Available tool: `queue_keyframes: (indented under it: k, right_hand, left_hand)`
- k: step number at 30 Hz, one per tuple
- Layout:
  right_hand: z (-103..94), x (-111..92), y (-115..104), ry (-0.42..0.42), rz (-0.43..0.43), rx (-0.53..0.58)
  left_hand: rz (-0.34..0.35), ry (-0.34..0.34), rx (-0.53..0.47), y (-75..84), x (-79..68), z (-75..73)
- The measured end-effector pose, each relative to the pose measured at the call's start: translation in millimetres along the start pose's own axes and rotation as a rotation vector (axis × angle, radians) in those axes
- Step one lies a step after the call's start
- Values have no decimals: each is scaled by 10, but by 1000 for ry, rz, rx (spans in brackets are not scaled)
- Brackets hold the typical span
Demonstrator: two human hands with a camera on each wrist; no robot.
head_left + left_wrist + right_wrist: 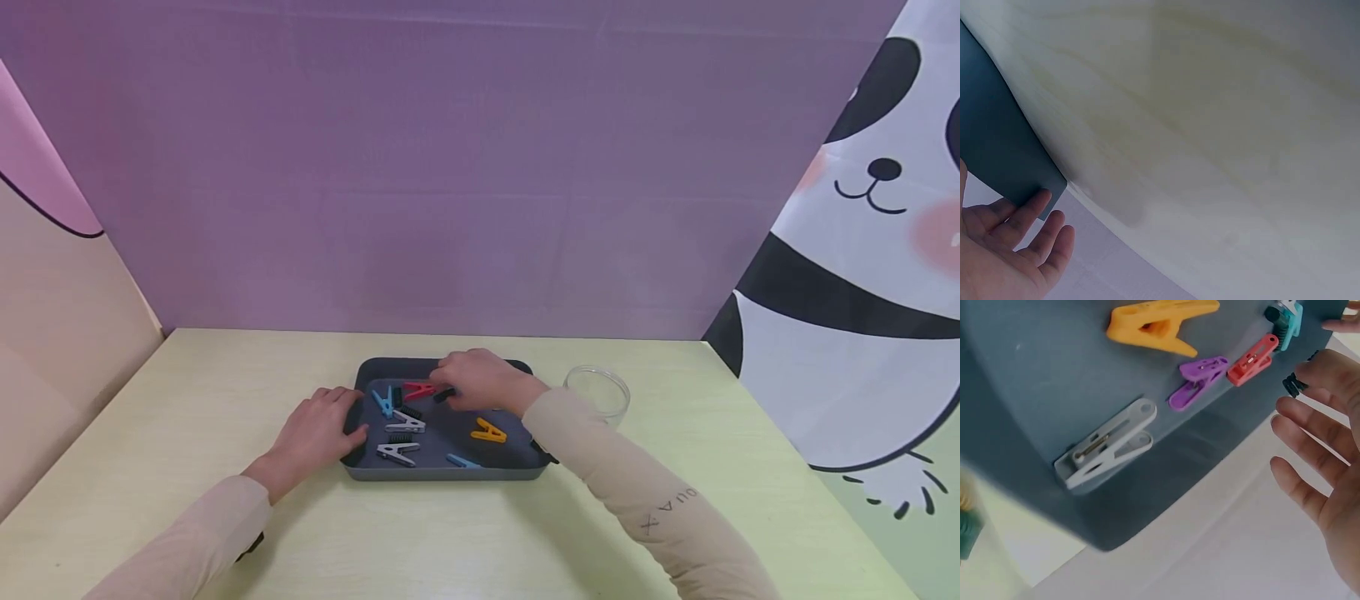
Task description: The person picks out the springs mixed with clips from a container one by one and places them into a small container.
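A dark grey tray point(446, 473) stands on the table. My left hand point(318, 425) grips its left rim, thumb over the inside and a fingertip against the outer wall in the left wrist view. Over the back of the tray, my right hand point(476, 379) pinches a small black ridged piece point(1295, 384) between thumb and forefinger; its other fingers are spread apart. Inside the tray lie clothespins: yellow point(489, 431), red point(1252, 360), purple point(1200, 378), light grey point(1110, 444), two more pale ones point(397, 452) and blue ones point(383, 402).
Several black ridged pieces point(401, 437) lie among the clothespins at the tray's left. A clear round dish point(597, 372) stands right of the tray, partly behind the right sleeve point(645, 492). A purple backdrop point(450, 167) rises behind the pale table point(450, 542).
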State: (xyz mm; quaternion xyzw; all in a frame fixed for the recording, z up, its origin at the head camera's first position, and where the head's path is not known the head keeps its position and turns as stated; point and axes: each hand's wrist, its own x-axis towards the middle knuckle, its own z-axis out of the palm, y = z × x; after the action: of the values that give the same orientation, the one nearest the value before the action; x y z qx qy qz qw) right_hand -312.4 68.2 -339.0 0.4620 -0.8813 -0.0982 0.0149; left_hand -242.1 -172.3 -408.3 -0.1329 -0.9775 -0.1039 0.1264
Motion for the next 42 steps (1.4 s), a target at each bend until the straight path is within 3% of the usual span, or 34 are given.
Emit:
queue_keyframes:
  k: [14,42]
  right_hand:
    - [-78,-333,188,1,88,-7]
    - [-321,-1145,669,92,255,102]
  left_hand:
    - [-2,3,-1,11,8,-2]
    - [0,-9,-3,22,17,6]
